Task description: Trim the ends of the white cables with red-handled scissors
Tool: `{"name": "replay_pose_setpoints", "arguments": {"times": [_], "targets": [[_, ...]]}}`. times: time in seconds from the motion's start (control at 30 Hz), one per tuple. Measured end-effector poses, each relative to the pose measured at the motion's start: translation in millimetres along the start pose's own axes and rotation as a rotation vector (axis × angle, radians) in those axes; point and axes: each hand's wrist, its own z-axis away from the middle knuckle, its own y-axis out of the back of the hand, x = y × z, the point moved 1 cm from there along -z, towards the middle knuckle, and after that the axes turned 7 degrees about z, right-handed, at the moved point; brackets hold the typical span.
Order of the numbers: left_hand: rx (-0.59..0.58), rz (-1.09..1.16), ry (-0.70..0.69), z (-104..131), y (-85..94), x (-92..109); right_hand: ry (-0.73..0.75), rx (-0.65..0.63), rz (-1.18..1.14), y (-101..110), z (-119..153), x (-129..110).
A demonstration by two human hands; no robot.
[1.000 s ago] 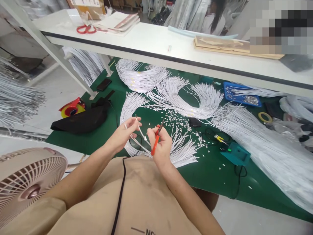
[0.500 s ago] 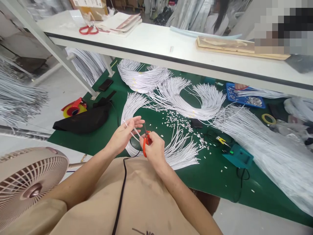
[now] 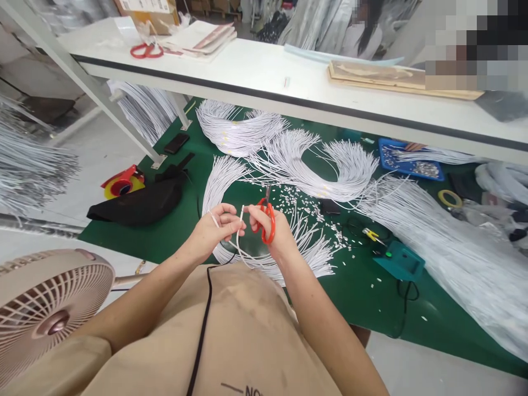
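Observation:
Between thumb and fingers my left hand pinches a white wire, whose tip stands up beside the fingers of my right hand. Red-handled scissors are looped on my right hand, their dark tip pointing away from me. Under both hands a curved bundle of white wires lies on the green table. More curved bundles lie behind it. Small white and silvery pieces are scattered to the right of the scissors.
A white shelf crosses above the table's back. At left are a black pouch, a tape dispenser and a fan. To the right are a teal device, a blue tray and a large wire bundle.
My right hand has moved right and slightly up with the scissors, which have turned. The wire tip now stands upright between my hands. The view has shifted slightly.

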Motion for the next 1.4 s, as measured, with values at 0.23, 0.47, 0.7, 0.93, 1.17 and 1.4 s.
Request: {"name": "replay_pose_setpoints", "arguments": {"times": [0.23,0.47,0.7,0.93,1.17,1.4], "targets": [[-0.013,-0.073,-0.033,6.0,-4.6,4.9,0.192,0.097,0.149,-12.4,7.5,-6.2],[0.096,-0.179,-0.061,7.2,2.9,7.3,0.258,0.149,0.818,5.6,10.2,0.5],[0.127,-0.281,-0.105,7.4,0.3,15.0,0.264,0.1,1.16,4.9,17.2,-3.7],[0.145,-0.405,-0.189,9.2,3.6,13.3,0.279,0.109,1.346,2.2,19.6,-11.4],[0.187,-0.475,-0.148,10.8,-1.9,17.6,0.247,0.117,1.466,-1.1,21.6,-5.8],[0.166,-0.487,-0.148,11.6,-3.9,15.1,0.274,0.152,1.457,-3.3,22.9,0.9]]}}
